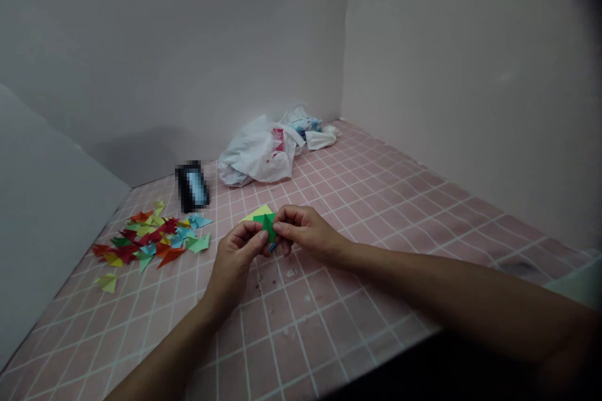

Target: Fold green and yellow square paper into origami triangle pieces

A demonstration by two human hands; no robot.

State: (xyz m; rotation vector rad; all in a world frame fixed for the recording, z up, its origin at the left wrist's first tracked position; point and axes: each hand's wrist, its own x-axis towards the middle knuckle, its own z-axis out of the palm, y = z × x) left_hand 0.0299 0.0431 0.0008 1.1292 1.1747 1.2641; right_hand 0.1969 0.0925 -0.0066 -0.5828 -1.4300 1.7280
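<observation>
A small piece of green origami paper [266, 223], partly folded with a crease down its middle, is held up between both hands near the middle of the view. My left hand [238, 258] pinches its left edge between thumb and fingers. On the opposite edge, my right hand [305, 230] is closed in a pinch too. Behind the green paper lies some yellow paper [258, 210], mostly covered by the hands and the green piece. A sliver of blue shows just below the fingers; what it belongs to is hidden.
A heap of folded paper cranes [150, 237] in several colours lies on the left of the pink checked tablecloth [329, 332]. Behind it stands a blurred dark device [192, 187]. White plastic bags [258, 151] and a blue-patterned pack [305, 123] rest near the back wall.
</observation>
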